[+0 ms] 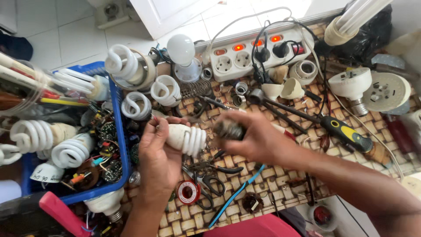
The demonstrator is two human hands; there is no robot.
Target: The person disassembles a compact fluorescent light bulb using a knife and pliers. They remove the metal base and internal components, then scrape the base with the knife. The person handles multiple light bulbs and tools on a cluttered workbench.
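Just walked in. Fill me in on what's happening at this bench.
A person is working with bare hands over a cluttered woven-top table. The left hand holds a white spiral bulb on its side. The right hand, blurred, grips a small dark part right at the bulb's spiral end; what it is cannot be told. A blue crate of bulbs and circuit boards stands to the left, and a power strip with lit switches lies behind.
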